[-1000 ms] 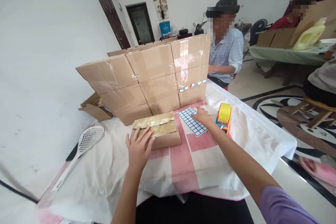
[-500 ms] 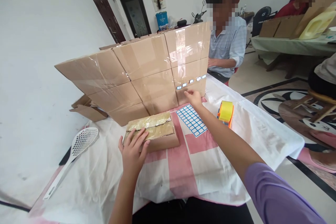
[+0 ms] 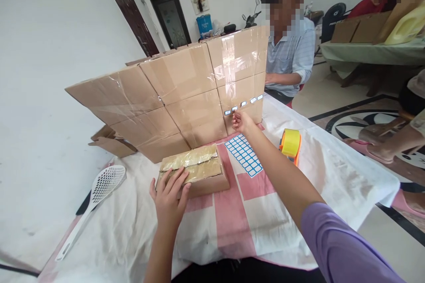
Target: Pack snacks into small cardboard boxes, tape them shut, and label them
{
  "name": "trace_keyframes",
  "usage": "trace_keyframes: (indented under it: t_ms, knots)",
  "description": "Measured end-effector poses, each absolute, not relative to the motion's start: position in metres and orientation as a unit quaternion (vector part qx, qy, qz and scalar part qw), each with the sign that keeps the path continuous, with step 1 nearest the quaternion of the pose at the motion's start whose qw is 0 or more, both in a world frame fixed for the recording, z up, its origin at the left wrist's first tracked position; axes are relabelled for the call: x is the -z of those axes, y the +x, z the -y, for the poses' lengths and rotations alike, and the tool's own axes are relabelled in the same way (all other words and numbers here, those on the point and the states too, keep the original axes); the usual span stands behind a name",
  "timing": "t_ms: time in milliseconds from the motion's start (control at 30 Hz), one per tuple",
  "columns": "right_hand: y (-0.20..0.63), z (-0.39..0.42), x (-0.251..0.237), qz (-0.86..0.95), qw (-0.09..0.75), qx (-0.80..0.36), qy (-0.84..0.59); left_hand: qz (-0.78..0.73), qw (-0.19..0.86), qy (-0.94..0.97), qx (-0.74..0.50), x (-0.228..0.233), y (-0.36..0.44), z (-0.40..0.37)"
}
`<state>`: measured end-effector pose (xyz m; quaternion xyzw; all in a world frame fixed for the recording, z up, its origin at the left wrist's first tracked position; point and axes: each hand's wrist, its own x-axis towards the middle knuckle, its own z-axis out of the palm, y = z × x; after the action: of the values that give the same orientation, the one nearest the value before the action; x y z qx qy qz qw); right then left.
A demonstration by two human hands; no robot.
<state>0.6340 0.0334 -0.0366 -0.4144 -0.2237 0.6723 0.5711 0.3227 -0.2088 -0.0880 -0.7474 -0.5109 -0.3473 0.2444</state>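
Fingers of the right hand (image 3: 242,121) pinch together at the small labels (image 3: 242,104) on the stacked cartons (image 3: 186,93), at about 12 o'clock from the label sheet (image 3: 244,154), while the left hand (image 3: 169,201) lies spread and flat on the near edge of the taped box (image 3: 195,172). Five labels sit in a row on one carton and the sheet looks almost full, so I judge the labelling only started. A tape dispenser (image 3: 291,142) stands at 3 o'clock and a white skimmer (image 3: 99,194) at 9 o'clock on the white and pink cloth (image 3: 252,212); another person (image 3: 292,53) sits behind the cartons.
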Motion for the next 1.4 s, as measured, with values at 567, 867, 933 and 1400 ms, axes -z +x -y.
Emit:
trace_keyframes:
  t_ms: [567,867,933,1400]
  knots:
    - [0.629,-0.046,0.020,0.220,0.571,-0.641,-0.463,0.516,0.248,-0.740,0.352,0.089,0.326,0.210]
    - [0.622,-0.040,0.040,0.422,0.608,-0.333,-0.584,0.515,0.247,-0.738,0.358,0.090,0.326,0.208]
    - [0.626,-0.033,0.047,0.493,0.592,-0.245,-0.588,0.516,0.246,-0.737,0.360,0.091,0.326,0.208]
    - [0.670,-0.042,0.035,0.780,0.308,0.031,-0.544,0.521,0.231,-0.738,0.360,0.092,0.325,0.208]
